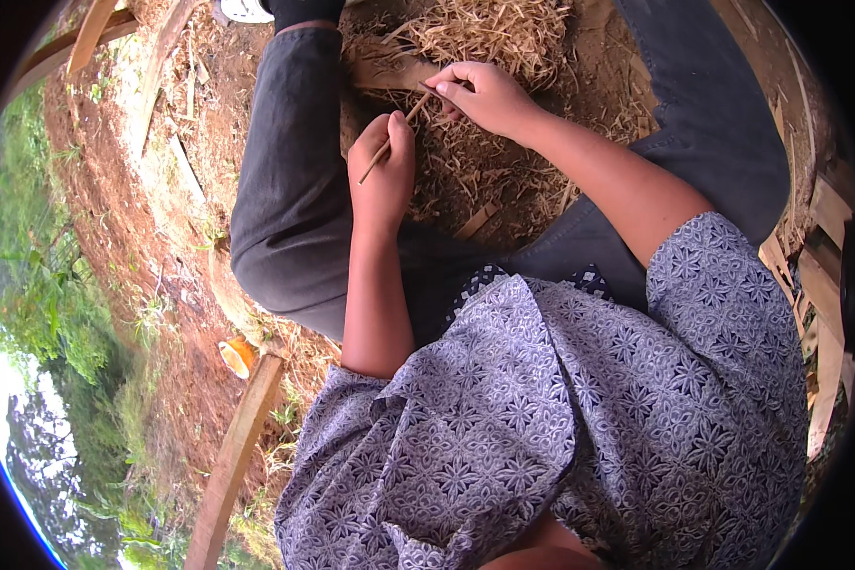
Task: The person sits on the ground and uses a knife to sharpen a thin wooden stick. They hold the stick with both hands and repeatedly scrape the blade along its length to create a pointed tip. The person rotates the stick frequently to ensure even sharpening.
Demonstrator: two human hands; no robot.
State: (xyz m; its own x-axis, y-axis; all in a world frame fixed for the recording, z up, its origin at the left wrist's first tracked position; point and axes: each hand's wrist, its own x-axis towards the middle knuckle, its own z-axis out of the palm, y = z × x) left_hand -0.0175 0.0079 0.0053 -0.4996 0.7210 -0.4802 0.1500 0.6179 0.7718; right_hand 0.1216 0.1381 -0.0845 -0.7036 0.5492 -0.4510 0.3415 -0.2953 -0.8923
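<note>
My left hand point(382, 176) is closed round a thin wooden stick point(375, 161), which slants up and to the right out of the fist. The stick's far end reaches the fingertips of my right hand point(484, 100). Those fingers are pinched together, thumb against index, over a small dark sliver point(427, 88) at that end. Whether it is a blade or part of the stick I cannot tell. Just beyond both hands lies a flat piece of wood point(389, 72) on the ground, between my bent legs.
A heap of pale wood shavings point(494, 38) lies beyond my hands, with more scattered on the brown soil. At the left are a wooden post point(237, 456), an orange-yellow container point(237, 357) and green plants. Wood offcuts point(825, 285) are piled at the right.
</note>
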